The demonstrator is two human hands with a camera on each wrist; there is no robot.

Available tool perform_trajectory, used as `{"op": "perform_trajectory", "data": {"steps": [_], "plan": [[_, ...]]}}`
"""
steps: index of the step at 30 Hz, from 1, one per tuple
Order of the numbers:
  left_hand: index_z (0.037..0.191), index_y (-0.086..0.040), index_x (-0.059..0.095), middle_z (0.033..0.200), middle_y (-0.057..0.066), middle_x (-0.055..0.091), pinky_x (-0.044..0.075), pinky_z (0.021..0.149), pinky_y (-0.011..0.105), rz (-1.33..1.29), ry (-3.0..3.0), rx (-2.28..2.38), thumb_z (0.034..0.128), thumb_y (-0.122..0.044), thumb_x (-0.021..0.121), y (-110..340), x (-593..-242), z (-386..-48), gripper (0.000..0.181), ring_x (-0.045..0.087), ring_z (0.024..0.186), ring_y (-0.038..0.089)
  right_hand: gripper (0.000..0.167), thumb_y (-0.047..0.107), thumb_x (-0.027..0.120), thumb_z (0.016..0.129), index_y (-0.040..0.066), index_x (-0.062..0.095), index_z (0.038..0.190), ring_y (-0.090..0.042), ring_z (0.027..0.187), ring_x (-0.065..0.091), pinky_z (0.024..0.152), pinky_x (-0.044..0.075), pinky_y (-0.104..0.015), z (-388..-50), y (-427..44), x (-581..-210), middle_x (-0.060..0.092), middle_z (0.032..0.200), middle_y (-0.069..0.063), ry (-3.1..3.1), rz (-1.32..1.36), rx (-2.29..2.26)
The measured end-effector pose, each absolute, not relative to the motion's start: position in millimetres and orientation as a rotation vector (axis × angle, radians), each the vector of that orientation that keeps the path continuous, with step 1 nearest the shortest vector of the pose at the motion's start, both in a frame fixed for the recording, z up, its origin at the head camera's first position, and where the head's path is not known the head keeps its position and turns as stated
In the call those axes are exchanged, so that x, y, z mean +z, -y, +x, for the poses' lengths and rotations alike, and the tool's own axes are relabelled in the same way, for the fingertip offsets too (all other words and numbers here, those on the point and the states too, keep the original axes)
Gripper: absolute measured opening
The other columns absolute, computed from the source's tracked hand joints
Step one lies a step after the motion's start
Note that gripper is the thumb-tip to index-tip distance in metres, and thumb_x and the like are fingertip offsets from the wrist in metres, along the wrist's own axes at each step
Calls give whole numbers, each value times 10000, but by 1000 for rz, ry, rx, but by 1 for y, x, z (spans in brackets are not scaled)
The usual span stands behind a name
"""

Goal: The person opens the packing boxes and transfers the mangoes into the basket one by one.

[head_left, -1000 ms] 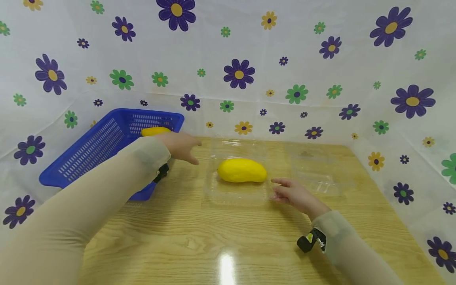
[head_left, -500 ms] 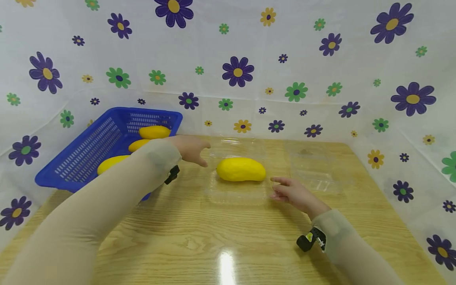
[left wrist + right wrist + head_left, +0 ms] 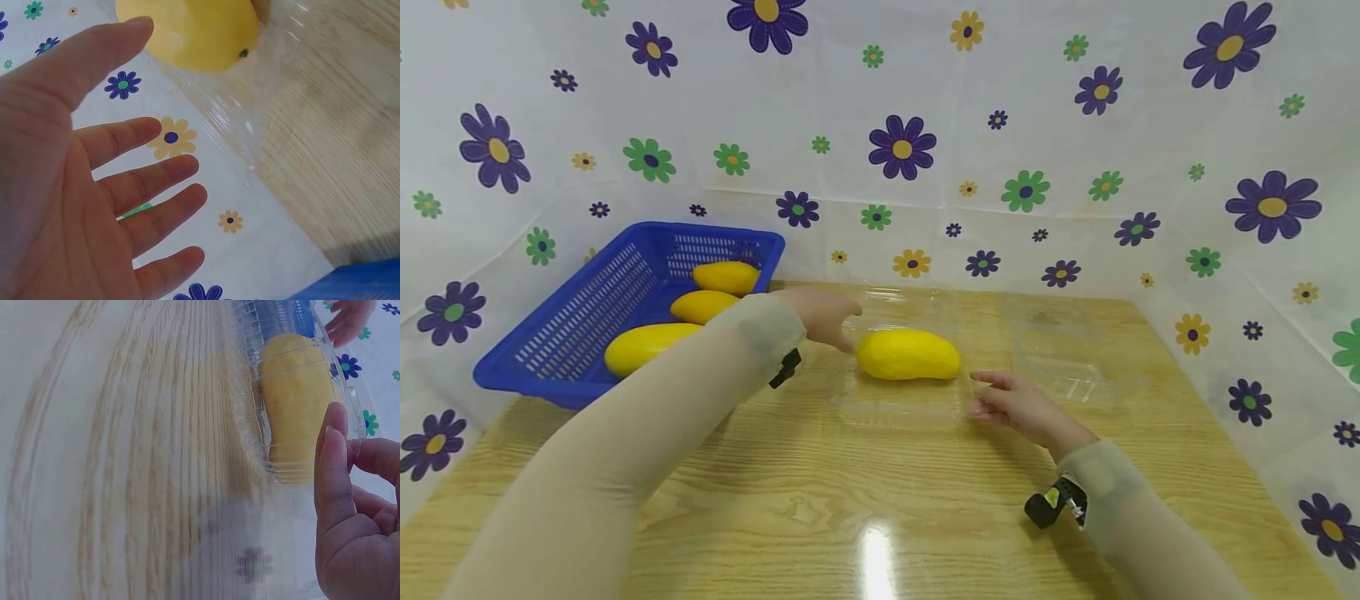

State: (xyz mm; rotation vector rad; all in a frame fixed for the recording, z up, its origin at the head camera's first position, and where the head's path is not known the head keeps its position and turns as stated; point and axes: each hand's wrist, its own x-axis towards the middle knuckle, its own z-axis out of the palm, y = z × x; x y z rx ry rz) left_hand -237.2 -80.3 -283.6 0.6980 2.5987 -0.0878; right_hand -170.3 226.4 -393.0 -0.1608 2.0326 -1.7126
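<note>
A yellow mango (image 3: 908, 355) lies in a clear plastic container (image 3: 898, 408) in the middle of the table. My left hand (image 3: 826, 316) hovers at the container's left side, just short of the mango. Its fingers are spread with nothing in them, as the left hand (image 3: 94, 181) in the left wrist view also shows. At the right rim, my right hand (image 3: 1018, 410) pinches the container's edge between thumb and finger; the right wrist view shows this right hand (image 3: 359, 531) close beside the mango (image 3: 297, 406).
On the left stands a blue perforated basket (image 3: 561, 296) with several yellow mangoes (image 3: 726, 277) in it, partly covered by my left sleeve. Another clear plastic container (image 3: 1063, 358) sits at the back right. A flower-patterned cloth (image 3: 925, 100) hangs behind the wooden table (image 3: 820, 500).
My left hand has moved right, from beside the basket toward the mango in the container, uncovering more mangoes in the basket. My right hand has stayed in place.
</note>
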Motion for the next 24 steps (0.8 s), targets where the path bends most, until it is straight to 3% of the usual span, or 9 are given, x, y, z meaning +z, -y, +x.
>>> {"op": "perform_trajectory", "data": {"steps": [24], "plan": [[1444, -144, 343, 1435, 44, 405, 306, 1060, 432, 734, -2604, -172, 874, -471, 591, 30, -294, -240, 702, 389, 1293, 235, 496, 69, 422, 984, -95, 248, 1419, -129, 788, 620, 782, 527, -269, -170, -225, -391, 572, 937, -140, -2033, -173, -1713]]}}
